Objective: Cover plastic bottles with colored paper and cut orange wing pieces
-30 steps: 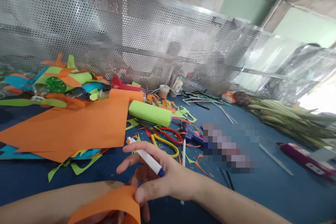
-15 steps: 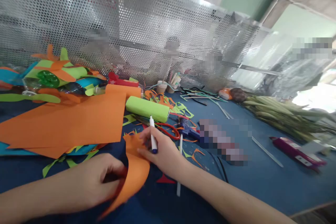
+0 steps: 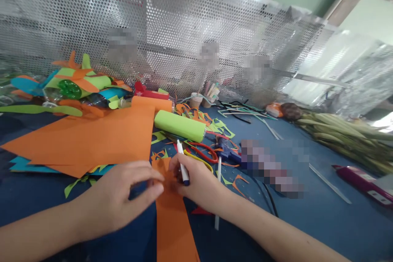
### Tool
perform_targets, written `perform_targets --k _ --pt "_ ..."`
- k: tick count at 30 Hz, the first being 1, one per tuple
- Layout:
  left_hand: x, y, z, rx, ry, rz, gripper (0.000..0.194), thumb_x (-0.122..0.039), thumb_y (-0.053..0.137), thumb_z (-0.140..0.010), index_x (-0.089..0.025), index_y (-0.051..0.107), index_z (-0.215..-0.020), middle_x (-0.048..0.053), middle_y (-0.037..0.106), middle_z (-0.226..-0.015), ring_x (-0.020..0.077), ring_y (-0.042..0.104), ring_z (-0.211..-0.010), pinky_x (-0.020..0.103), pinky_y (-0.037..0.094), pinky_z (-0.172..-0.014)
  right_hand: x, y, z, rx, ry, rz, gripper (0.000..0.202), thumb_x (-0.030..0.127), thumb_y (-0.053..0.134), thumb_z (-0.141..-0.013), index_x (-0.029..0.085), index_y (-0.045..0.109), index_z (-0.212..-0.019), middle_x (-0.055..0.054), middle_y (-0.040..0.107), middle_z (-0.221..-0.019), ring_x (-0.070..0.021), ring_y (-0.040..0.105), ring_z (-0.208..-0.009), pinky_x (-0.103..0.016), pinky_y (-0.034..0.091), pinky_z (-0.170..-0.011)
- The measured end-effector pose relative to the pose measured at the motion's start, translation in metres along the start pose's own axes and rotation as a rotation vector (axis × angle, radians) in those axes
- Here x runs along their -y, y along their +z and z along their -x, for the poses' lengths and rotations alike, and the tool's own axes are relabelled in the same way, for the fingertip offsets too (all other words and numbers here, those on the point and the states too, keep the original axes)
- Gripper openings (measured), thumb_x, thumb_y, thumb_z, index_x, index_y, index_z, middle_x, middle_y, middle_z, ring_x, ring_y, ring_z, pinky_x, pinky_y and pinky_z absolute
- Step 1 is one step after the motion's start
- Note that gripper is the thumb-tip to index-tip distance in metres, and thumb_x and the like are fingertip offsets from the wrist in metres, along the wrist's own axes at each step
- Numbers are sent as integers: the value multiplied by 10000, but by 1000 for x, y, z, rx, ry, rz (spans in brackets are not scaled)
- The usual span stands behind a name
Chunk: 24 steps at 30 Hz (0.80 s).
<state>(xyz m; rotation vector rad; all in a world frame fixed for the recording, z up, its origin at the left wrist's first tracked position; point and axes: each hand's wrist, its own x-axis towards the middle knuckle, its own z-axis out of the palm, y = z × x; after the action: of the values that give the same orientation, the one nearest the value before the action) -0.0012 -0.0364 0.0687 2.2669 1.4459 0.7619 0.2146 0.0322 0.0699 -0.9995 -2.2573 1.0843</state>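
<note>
An orange paper strip (image 3: 175, 225) lies lengthwise in front of me, running down to the bottom edge of the view. My right hand (image 3: 196, 176) is closed around a white marker (image 3: 183, 166) with a dark blue end, and rests over the strip's upper right part. Its fingertips are partly hidden behind the marker. On the strip's left side, my left hand (image 3: 123, 196) is open, thumb and fingers apart, tips close to the paper. Whether they touch it I cannot tell. Just beyond my right hand are red-handled scissors (image 3: 211, 153) and a yellow handle (image 3: 199, 161).
Orange sheets (image 3: 119, 131) are stacked at left over blue paper. A green paper-wrapped cylinder (image 3: 181, 126), a blue glue gun (image 3: 227, 151) and paper scraps (image 3: 222, 127) lie beyond my hands. Paper-and-bottle models (image 3: 82, 82) stand at back left; a purple tool (image 3: 365, 182) lies right.
The orange strip was curled up in my left hand; now it lies flatter, stretching towards me. My left hand has let go and moved right, nearer my right hand. The marker stays in my right hand.
</note>
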Motion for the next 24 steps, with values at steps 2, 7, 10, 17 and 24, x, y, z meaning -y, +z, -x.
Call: perform_targets --k 2,7,10,17,24 --pt "-4 11 5 15 56 -187 353 -387 478 -973 -282 703 -1224 68 702 -1253 209 717 -938 308 573 -832 3 -1 1 11 20 15 268 48 634 -709 238 504 -848 63 599 -740 -114 542 -619 -218 400 -599" --pt "-12 26 20 126 86 -415 704 -408 515 -966 -236 270 -1603 139 638 -1400 260 751 -911 358 618 -764 6 -4 2 -98 19 107 189 164 619 -764 245 455 -811 64 562 -640 -124 503 -555 -236 357 -552" --pt "-15 26 21 143 39 -455 800 -407 546 -937 -168 200 -1618 179 634 -1397 286 753 -902 391 628 -752 5 -4 1 -116 42 -12 211 351 537 -901 240 455 -741 35 566 -591 -132 505 -522 -257 368 -540" --pt "-18 26 26 198 196 -573 454 -408 504 -982 -256 584 -1403 189 599 -1430 275 765 -768 411 636 -639 -4 -3 -8 -194 53 -483 162 375 563 -873 223 515 -897 46 591 -631 -126 493 -554 -255 401 -555" --pt "-23 27 25 228 224 -583 456 -359 492 -994 -218 562 -1422 131 632 -1410 247 753 -762 381 628 -642 -9 3 -11 -124 71 -482 273 371 670 -845 232 450 -762 80 550 -534 -104 485 -508 -235 383 -541"
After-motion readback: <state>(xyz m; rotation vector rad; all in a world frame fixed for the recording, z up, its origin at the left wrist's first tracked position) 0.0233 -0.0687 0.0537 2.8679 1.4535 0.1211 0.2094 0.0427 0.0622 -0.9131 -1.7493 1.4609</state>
